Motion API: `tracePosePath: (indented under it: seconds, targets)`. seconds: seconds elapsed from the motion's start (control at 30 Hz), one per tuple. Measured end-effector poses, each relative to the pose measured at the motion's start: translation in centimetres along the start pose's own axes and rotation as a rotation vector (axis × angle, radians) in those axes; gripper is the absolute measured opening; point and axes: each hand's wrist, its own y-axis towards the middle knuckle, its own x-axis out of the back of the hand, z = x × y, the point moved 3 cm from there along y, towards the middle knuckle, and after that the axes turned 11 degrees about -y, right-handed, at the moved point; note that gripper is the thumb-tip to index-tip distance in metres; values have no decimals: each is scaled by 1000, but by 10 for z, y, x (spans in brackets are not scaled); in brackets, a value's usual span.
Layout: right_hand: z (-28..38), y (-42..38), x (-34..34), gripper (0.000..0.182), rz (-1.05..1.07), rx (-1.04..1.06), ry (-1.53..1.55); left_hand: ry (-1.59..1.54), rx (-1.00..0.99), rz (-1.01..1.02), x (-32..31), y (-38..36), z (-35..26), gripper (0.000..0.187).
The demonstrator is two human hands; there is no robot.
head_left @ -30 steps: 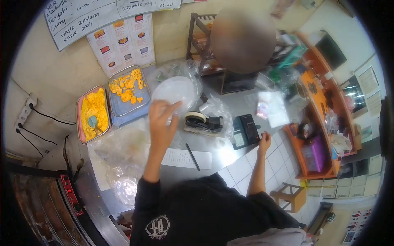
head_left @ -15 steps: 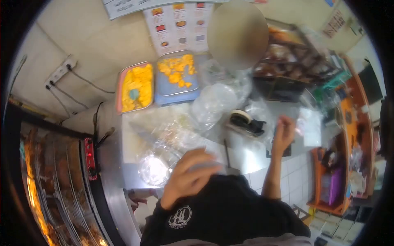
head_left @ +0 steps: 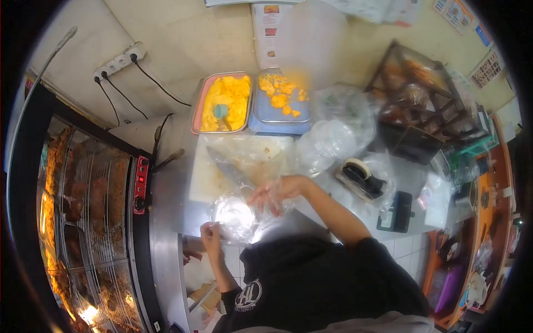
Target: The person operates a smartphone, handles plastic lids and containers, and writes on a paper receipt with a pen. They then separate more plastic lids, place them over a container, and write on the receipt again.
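My left hand (head_left: 210,235) is at the front left edge of a round, shiny plastic-covered container (head_left: 234,217), its fingertips closed on the clear plastic there. Right of the container, my right hand (head_left: 273,196) reaches in with its fingers apart, touching or just behind thin clear plastic; no firm hold shows. A large knife (head_left: 226,166) lies on a white cutting board (head_left: 202,186) behind both hands, partly under clear film. Glare hides what is inside the container.
Two trays of yellow food, one pink-rimmed (head_left: 196,119) and one blue (head_left: 280,125), stand behind the board. Plastic bags (head_left: 327,145), a tape dispenser (head_left: 361,180) and a black phone case (head_left: 396,212) lie right. A lit glass cabinet (head_left: 91,211) stands left.
The view has shifted, with the counter now showing further right. My left hand has moved to the container's front left edge. My right hand has crossed left from near the phone case to the clear plastic.
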Motion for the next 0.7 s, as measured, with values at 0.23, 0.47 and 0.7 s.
tracePosePath:
  seconds: [0.23,0.47,0.7]
  targets:
    - [-57,44,-4,54,-342,289,-754,-167,-359,90,2,6,-8,17]
    - [-44,24,-44,59,-220,-43,-513,41,90,193,-24,-1,-35,43]
    - [-30,-3,-70,53,-851,241,-998,-367,10,455,-20,-11,-37,58]
